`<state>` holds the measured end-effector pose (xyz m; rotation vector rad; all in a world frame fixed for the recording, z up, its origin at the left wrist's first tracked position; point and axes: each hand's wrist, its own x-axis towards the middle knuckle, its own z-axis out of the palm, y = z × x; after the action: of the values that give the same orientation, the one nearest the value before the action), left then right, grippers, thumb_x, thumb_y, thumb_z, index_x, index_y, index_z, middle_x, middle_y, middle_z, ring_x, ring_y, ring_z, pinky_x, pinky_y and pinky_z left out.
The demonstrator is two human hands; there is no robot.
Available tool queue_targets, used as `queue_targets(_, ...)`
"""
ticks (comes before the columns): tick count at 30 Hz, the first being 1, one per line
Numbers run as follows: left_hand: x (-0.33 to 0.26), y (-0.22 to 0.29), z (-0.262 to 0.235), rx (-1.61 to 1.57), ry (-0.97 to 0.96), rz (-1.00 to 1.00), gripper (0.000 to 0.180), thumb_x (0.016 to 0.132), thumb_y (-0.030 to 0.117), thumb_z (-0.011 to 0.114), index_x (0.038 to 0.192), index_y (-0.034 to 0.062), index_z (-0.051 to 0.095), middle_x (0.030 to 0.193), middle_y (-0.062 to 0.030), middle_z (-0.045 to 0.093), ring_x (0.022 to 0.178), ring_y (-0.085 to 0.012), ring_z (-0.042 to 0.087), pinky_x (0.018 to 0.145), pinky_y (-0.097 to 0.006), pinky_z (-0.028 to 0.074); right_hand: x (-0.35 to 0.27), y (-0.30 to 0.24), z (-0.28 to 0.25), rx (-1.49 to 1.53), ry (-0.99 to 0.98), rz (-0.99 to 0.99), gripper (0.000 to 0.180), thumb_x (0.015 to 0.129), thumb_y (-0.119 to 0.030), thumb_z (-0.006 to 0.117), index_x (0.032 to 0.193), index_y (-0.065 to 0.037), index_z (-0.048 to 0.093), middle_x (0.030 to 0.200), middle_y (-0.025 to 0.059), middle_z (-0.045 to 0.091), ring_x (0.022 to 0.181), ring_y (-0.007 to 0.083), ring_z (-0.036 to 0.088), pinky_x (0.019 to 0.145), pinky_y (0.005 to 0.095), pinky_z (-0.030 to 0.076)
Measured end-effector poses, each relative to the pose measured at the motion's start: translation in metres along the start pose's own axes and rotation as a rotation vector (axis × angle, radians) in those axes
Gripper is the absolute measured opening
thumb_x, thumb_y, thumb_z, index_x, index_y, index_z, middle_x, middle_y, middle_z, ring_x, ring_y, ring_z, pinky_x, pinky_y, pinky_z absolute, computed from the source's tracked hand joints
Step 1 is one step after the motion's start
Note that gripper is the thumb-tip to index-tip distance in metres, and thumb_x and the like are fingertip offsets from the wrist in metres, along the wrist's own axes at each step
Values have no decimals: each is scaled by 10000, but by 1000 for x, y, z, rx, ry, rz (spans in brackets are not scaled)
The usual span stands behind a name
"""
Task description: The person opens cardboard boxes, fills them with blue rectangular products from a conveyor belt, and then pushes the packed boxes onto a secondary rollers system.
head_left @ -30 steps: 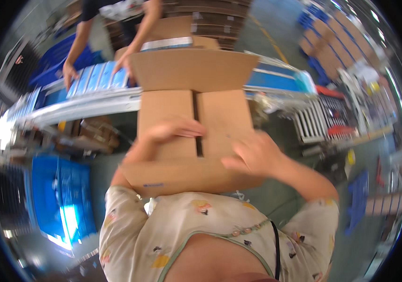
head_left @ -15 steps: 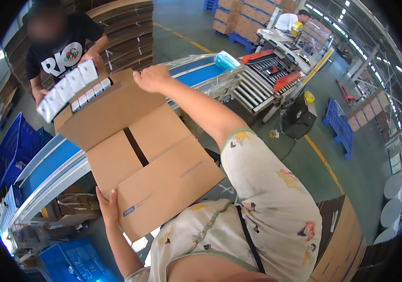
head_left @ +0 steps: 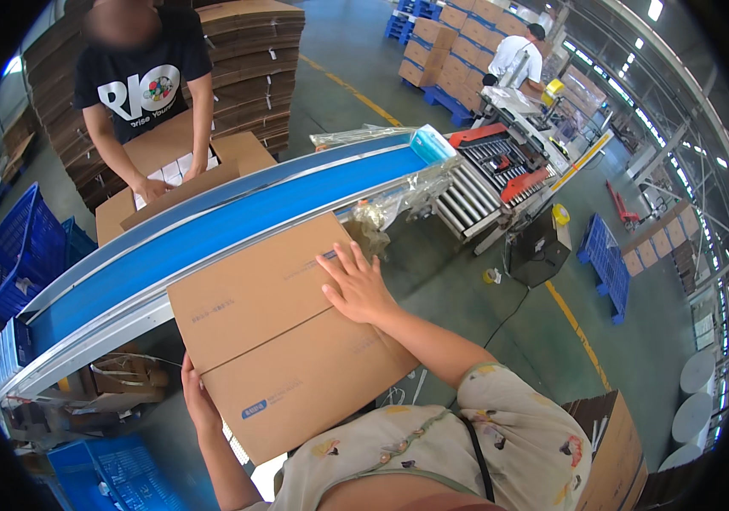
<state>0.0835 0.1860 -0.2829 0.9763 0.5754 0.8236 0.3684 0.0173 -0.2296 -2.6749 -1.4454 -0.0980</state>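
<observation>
A brown cardboard box (head_left: 271, 370) is in front of my body, its two top flaps folded down to meet at a narrow seam. My right hand (head_left: 356, 288) lies spread on the far flap, near its right edge. At the box's left side my left hand (head_left: 201, 402) holds the edge, its fingers partly hidden by the cardboard. Across the conveyor, a person's two hands (head_left: 158, 183) reach into another open carton (head_left: 237, 153) containing white packs (head_left: 175, 170).
A blue conveyor belt (head_left: 271, 198) runs between me and the other person. Rollers (head_left: 471, 198) continue at its right end, beside a teal-and-white pack (head_left: 433, 146). Blue crates (head_left: 24, 247) stand at left. Flattened cartons (head_left: 249, 64) are stacked behind; a black box (head_left: 539, 247) stands on the floor.
The raised far flap has folded down, and my right hand has moved from its edge to lie flat on top. The other person's white packs have gone down into their carton.
</observation>
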Motion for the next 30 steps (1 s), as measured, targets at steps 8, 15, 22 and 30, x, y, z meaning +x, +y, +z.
queue_targets(8, 21, -265, -156, 220, 322, -748, 476, 909, 436, 286, 1137, 73, 493, 1107, -57, 544, 1082, -179, 459, 885, -342, 368, -1, 16, 8, 43, 45, -10, 508, 872, -389, 389, 1349, -248, 284, 1406, 133, 223, 1305, 352, 154, 943, 551, 272)
queue_targets(15, -27, -356, -180, 183, 272, -805, 600, 851, 580, 324, 1190, 107, 470, 1091, -38, 542, 950, -152, 473, 777, -405, 362, -1, 69, 12, 122, 42, 41, 539, 869, -429, 386, 1354, -228, 265, 1415, 149, 187, 1294, 347, 189, 961, 481, 285)
queue_targets(22, -109, -209, -170, -66, 187, -622, 480, 823, 469, 517, 1052, 47, 535, 927, -57, 583, 774, -201, 543, 700, -337, 440, -15, 125, 31, 732, 29, 319, 613, 854, -484, 398, 1338, -119, 305, 1292, 164, 416, 1188, 282, 404, 980, 330, 305)
queue_targets(30, -225, 148, -48, 377, 148, 121, 880, 629, 117, 704, 1354, 33, 211, 1229, -130, 446, 1082, -241, 484, 915, -349, 401, -53, 63, 81, 2097, -498, 359, 608, 875, -511, 357, 1272, -55, 418, 1304, 132, 410, 1175, 241, 392, 971, 357, 310)
